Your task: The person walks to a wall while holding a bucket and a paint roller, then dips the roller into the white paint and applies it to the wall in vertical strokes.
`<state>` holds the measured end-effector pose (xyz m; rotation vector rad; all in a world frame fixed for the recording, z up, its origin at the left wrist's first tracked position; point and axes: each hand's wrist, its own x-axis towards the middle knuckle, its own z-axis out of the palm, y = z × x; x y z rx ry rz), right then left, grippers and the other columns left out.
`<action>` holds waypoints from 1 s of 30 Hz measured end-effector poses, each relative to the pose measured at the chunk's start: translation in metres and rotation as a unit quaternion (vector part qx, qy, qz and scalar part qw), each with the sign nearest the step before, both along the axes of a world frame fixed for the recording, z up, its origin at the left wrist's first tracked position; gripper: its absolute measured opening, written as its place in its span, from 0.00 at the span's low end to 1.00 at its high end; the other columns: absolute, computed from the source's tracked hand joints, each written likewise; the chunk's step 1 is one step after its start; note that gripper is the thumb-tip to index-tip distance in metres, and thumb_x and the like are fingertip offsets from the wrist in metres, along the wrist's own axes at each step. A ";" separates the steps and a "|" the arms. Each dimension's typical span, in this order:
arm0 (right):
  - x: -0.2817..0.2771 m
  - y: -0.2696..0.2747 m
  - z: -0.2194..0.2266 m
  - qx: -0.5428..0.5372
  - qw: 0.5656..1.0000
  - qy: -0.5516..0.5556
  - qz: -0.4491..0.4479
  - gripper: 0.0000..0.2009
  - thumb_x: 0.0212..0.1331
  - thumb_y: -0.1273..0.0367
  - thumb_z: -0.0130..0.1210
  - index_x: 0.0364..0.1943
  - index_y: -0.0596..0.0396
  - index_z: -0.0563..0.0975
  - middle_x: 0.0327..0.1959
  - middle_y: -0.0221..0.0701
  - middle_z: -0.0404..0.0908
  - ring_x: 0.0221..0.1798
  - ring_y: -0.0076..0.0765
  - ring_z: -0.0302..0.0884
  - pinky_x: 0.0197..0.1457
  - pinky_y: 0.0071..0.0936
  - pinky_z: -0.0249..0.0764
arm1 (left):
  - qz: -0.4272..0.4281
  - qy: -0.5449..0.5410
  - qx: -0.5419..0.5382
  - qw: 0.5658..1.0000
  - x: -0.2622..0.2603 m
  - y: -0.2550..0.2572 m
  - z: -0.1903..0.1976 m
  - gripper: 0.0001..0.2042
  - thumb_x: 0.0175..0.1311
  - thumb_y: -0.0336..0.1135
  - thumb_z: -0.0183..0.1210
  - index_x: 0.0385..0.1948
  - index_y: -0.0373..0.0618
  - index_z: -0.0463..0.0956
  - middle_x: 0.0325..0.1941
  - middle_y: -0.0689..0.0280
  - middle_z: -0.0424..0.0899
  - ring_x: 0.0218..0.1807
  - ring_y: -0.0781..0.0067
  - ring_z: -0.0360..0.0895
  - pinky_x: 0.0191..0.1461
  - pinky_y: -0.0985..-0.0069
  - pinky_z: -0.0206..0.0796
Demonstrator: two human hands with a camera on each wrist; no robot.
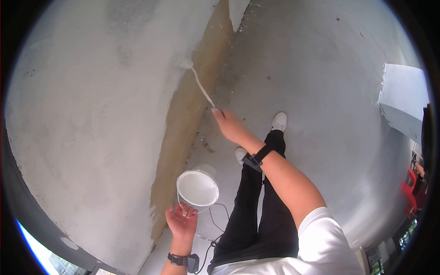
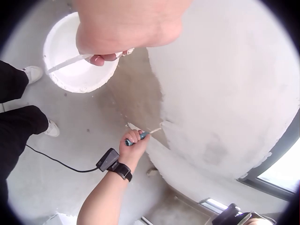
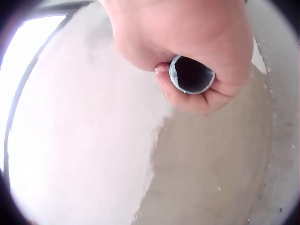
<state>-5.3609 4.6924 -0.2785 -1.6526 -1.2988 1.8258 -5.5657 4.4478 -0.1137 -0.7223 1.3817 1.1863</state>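
My left hand [image 1: 182,224] holds the wire handle of a white bucket [image 1: 208,188], fingers curled round it; the left wrist view shows the bucket [image 2: 77,86] whitish inside. My right hand [image 1: 231,126] grips a tool whose long whitish part [image 1: 201,87] reaches to the wall. In the left wrist view the tool's blue-green handle [image 2: 136,139] sits in the fist, its far end against the wall near the edge of the white coat. The right wrist view shows the handle's round dark end [image 3: 192,76] inside the curled fingers of the right hand [image 3: 187,37].
A whitish wall [image 1: 101,114] fills the left, with a bare brown strip [image 1: 178,133] along its base. Grey floor [image 1: 321,91] lies to the right, with a pale block [image 1: 403,91] and a red chair [image 1: 409,192]. A black cable [image 1: 213,245] hangs near the legs.
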 end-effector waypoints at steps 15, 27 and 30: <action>0.022 -0.037 0.004 -0.112 0.988 0.096 0.039 0.25 0.77 0.50 0.44 0.34 0.62 0.71 0.19 0.30 0.69 0.22 0.30 0.66 0.29 0.35 0.68 | -0.023 0.008 0.005 1.000 0.006 0.011 0.009 0.17 0.67 0.52 0.49 0.30 0.47 0.70 0.20 0.70 0.64 0.24 0.73 0.60 0.42 0.69 0.58; 0.049 0.090 0.028 -0.101 0.977 0.155 -0.103 0.24 0.76 0.47 0.45 0.26 0.48 0.64 0.16 0.18 0.57 0.16 0.18 0.53 0.19 0.24 0.54 | -0.006 -0.002 -0.004 1.000 0.000 0.005 0.004 0.16 0.66 0.51 0.50 0.31 0.46 0.72 0.20 0.70 0.65 0.24 0.73 0.62 0.43 0.69 0.59; 0.036 0.129 0.030 -0.076 0.979 0.137 -0.131 0.24 0.75 0.47 0.44 0.26 0.48 0.65 0.16 0.20 0.59 0.16 0.18 0.55 0.20 0.24 0.56 | 0.000 -0.011 0.000 1.000 -0.002 0.001 0.003 0.16 0.66 0.50 0.50 0.32 0.45 0.72 0.20 0.69 0.65 0.25 0.73 0.62 0.44 0.69 0.60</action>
